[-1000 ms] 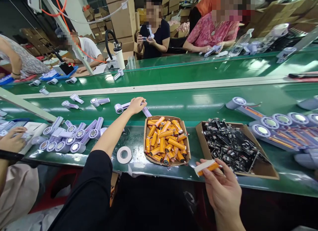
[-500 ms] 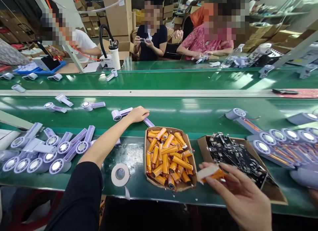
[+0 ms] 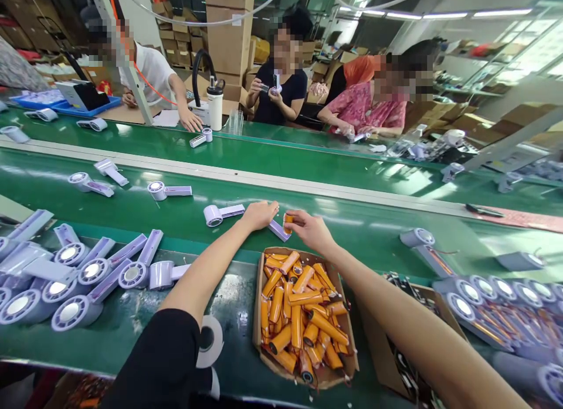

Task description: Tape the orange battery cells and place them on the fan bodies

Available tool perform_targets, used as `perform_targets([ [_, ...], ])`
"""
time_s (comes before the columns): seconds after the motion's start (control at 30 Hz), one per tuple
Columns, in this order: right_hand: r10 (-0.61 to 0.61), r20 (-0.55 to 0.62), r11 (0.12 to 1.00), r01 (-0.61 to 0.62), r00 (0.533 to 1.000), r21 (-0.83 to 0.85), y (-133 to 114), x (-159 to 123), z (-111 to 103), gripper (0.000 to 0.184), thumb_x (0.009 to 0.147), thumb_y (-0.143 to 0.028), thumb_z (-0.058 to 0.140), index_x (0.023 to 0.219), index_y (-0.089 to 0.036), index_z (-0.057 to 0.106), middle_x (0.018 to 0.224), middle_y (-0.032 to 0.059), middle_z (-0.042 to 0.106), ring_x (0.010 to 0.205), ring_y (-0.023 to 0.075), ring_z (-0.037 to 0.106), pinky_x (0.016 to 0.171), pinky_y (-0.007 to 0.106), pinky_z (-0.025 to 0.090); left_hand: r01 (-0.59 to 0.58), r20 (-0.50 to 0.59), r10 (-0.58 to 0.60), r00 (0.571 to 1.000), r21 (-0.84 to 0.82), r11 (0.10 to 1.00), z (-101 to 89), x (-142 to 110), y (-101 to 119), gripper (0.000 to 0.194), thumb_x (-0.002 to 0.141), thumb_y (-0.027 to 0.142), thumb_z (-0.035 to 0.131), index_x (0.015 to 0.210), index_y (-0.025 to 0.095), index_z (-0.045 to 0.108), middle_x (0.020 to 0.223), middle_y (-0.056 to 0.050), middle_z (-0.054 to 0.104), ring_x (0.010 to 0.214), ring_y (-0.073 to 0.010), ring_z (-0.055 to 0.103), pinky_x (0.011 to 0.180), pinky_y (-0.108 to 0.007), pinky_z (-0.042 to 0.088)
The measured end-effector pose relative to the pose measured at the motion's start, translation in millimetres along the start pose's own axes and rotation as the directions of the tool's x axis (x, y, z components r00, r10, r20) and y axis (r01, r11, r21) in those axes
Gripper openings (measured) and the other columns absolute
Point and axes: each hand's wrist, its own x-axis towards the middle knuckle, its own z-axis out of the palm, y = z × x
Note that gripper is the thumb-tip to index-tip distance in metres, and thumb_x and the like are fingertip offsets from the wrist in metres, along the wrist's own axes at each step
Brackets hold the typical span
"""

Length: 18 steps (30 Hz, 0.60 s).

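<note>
Over the green belt, my left hand (image 3: 261,215) is closed on a lavender handheld fan housing; its open handle (image 3: 280,231) sticks out to the right, and the fan head is hidden under the hand. My right hand (image 3: 313,232) pinches an orange battery (image 3: 288,220) just above that handle's end. I cannot tell whether the battery touches it. Another fan housing (image 3: 214,215) lies left of my left hand. Below both hands, a cardboard box (image 3: 260,353) holds many orange batteries (image 3: 297,321).
Fan housings (image 3: 92,271) pile up at left; others with orange batteries (image 3: 470,289) lie at right. A tape roll (image 3: 211,341) sits by my left sleeve. Under my right forearm stands a box of black circuit boards (image 3: 407,362). Co-workers sit across the belt (image 3: 352,163).
My right hand has carried the battery from the front right, beside the circuit board box, up to my left hand at the belt. My left hand stays on the fan housing. The view has tilted.
</note>
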Motion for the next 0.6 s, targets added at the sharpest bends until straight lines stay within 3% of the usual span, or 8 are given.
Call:
perform_targets([
  [0.17, -0.050, 0.155, 0.954, 0.093, 0.987, -0.285, -1, -1, 5, 0.030, 0.097, -0.025, 0.069, 0.127, -0.023, 0.072, 0.106, 0.0056, 0.084, 0.099, 0.0253, 0.081, 0.093, 0.036, 0.061, 0.013, 0.025, -0.011, 1.000, -0.057, 0.998, 1.5, 3, 3, 0.042, 0.112, 0.044, 0.031, 0.132, 0.023, 0.062, 0.113, -0.014, 0.074, 0.112, -0.0285, 0.071, 0.089, -0.036, 0.053],
  [0.27, -0.045, 0.272, 0.859, 0.176, 0.961, -0.480, -6, -2, 4, 0.031, 0.102, -0.030, 0.063, 0.131, -0.027, 0.071, 0.108, 0.0051, 0.084, 0.097, 0.0273, 0.080, 0.088, 0.035, 0.059, 0.029, 0.051, -0.024, 0.998, -0.092, 0.995, -0.4, 6, 7, 0.042, 0.112, 0.045, 0.029, 0.131, 0.026, 0.062, 0.113, -0.011, 0.075, 0.114, -0.0269, 0.069, 0.089, -0.035, 0.052],
  [0.33, 0.010, 0.278, 0.803, 0.158, 0.960, -0.575, -7, -1, 4, 0.035, 0.105, -0.034, 0.058, 0.138, -0.026, 0.068, 0.110, 0.0081, 0.083, 0.098, 0.0287, 0.079, 0.085, 0.034, 0.058, 0.045, 0.068, -0.038, 0.997, -0.111, 0.993, -1.2, 9, 10, 0.042, 0.112, 0.045, 0.029, 0.130, 0.026, 0.062, 0.112, -0.010, 0.075, 0.114, -0.0264, 0.069, 0.089, -0.035, 0.052],
  [0.5, 0.061, 0.341, 0.782, 0.167, 0.938, -0.600, -4, 4, 11, 0.040, 0.107, -0.037, 0.051, 0.142, -0.027, 0.067, 0.107, 0.0116, 0.083, 0.098, 0.0316, 0.079, 0.086, 0.037, 0.057, 0.072, 0.084, -0.059, 0.995, -0.157, 0.985, 1.9, 12, 15, 0.041, 0.112, 0.044, 0.029, 0.129, 0.027, 0.062, 0.112, -0.009, 0.075, 0.113, -0.0266, 0.069, 0.091, -0.036, 0.052],
  [0.6, 0.081, 0.393, 0.765, 0.196, 0.916, -0.614, -8, 11, 18, 0.039, 0.105, -0.038, 0.053, 0.136, -0.023, 0.072, 0.117, 0.0182, 0.080, 0.107, 0.0367, 0.077, 0.089, 0.043, 0.057, 0.069, 0.082, -0.054, 0.995, -0.179, 0.981, 4.6, 11, 17, 0.040, 0.112, 0.043, 0.030, 0.129, 0.027, 0.062, 0.114, -0.009, 0.075, 0.115, -0.0267, 0.068, 0.095, -0.037, 0.052],
])
